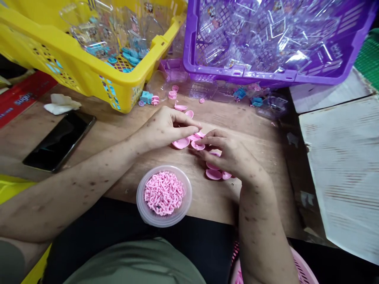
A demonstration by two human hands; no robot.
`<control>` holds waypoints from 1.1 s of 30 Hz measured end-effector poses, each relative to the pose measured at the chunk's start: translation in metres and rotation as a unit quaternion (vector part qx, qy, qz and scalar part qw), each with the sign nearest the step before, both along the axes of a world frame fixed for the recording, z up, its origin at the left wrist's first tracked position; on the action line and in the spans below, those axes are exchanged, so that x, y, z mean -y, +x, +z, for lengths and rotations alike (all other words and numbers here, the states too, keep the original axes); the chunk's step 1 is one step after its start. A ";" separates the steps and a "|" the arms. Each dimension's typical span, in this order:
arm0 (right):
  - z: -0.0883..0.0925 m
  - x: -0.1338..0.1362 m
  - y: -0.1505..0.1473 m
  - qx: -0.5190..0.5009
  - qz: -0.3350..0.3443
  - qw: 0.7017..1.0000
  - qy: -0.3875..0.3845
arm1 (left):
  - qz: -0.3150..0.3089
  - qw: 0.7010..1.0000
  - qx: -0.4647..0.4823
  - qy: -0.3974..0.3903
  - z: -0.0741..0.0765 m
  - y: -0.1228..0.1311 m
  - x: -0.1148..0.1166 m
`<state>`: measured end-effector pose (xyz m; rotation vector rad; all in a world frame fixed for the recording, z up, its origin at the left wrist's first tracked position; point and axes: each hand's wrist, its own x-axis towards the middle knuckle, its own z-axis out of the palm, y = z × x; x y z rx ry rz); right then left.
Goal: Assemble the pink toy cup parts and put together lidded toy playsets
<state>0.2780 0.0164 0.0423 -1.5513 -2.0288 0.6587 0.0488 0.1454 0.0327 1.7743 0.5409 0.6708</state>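
Note:
My left hand [166, 127] rests on the wooden table [118, 130] with its fingers pinched together over small pink plastic discs [181, 142]. My right hand [229, 156] meets it fingertip to fingertip, its fingers curled over more pink discs [213, 174]. What sits in either pinch is too small to name. Just below the hands, a clear round bowl [164, 196] holds a heap of tiny pink hook-shaped pieces [164, 193].
A yellow crate [89, 71] with clear and blue plastic parts stands at the back left, a purple crate [266, 77] of clear shells at the back right. A black phone [60, 141] lies at left. Loose pink and blue bits [154, 98] lie between the crates. White board [340, 165] at right.

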 end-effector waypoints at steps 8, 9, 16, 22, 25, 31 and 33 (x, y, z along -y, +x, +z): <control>-0.003 -0.002 -0.003 0.012 -0.039 0.995 0.086 | -0.014 0.997 0.047 -0.053 -0.003 0.001 -0.002; -0.002 -0.002 -0.004 0.004 -0.049 0.996 0.075 | -0.006 0.997 0.059 -0.047 -0.004 0.002 -0.002; 0.004 -0.002 -0.010 0.025 -0.022 0.991 0.128 | 0.046 0.996 0.078 0.013 -0.001 0.003 0.004; 0.001 -0.003 -0.010 0.028 -0.015 0.982 0.186 | 0.036 0.998 0.052 0.014 0.004 0.002 0.008; -0.002 -0.003 -0.010 0.023 -0.007 0.978 0.208 | 0.043 0.997 0.060 0.011 0.003 0.003 0.008; -0.002 -0.003 -0.010 0.024 0.000 0.979 0.201 | 0.018 0.996 0.081 -0.045 -0.002 0.004 0.004; -0.001 -0.002 -0.011 0.022 -0.001 0.979 0.202 | 0.007 0.995 0.080 -0.052 -0.002 0.004 0.002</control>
